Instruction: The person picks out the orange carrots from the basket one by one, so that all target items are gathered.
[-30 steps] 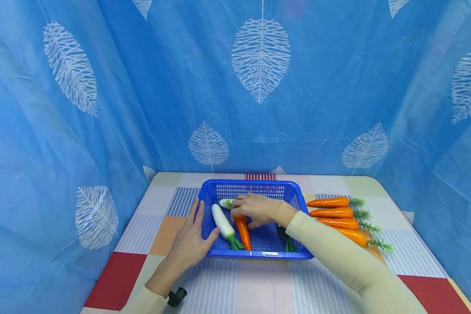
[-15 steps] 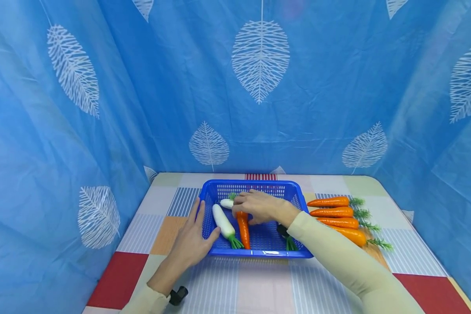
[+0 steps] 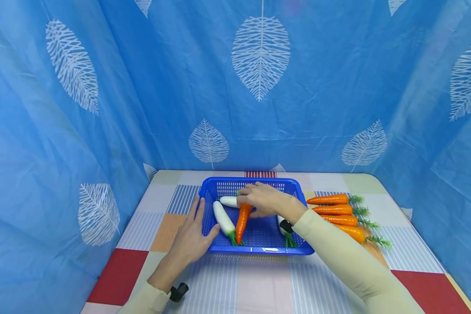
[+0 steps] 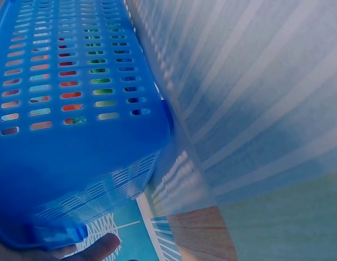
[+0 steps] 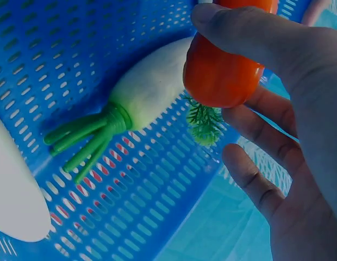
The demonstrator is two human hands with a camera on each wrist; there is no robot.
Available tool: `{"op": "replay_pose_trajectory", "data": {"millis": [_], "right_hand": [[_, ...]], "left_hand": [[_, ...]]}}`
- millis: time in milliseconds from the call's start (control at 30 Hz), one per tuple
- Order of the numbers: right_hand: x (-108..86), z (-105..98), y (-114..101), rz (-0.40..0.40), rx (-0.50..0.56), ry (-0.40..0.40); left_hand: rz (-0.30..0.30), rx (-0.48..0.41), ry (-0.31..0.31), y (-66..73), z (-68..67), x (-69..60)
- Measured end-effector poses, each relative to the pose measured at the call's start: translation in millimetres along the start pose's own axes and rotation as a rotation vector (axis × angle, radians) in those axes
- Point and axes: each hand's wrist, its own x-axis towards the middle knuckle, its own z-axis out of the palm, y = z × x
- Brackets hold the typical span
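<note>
My right hand reaches into the blue plastic basket and pinches an orange carrot near its thick end. In the right wrist view, thumb and fingers lie on either side of the carrot, and a green leafy top shows behind it. White radishes with green stems lie in the basket: one on the left, one at the back, and one on the right, partly hidden by the wrist. My left hand rests at the basket's left rim with fingers spread.
Several carrots lie side by side to the right of the basket, tops pointing right, on what looks like a wooden board. A patchwork tablecloth covers the table. Blue curtains with leaf prints hang behind and at both sides.
The carrot in my right hand has risen a little, its tip swinging left over the left radish's stems. My right hand has shifted slightly right. The left hand stays at the rim.
</note>
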Motion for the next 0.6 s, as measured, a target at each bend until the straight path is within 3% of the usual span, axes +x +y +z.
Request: {"op": "replay_pose_trajectory", "data": {"millis": [133,367,600], "right_hand": [[-5.6,-8,-2,0.011,0.026,0.033],[-17.5,-19,-4,0.115,0.205,0.040],[-30.0,-24,-6,0.183,0.259,0.054]], "left_hand": [[-0.003,-0.002,0.001,-0.1,0.0,-0.7],[-0.001,-0.008,0.007,0.3,-0.9,-1.7],[0.021,-0.016,0.023,-0.6,-0.7,0.0]]}}
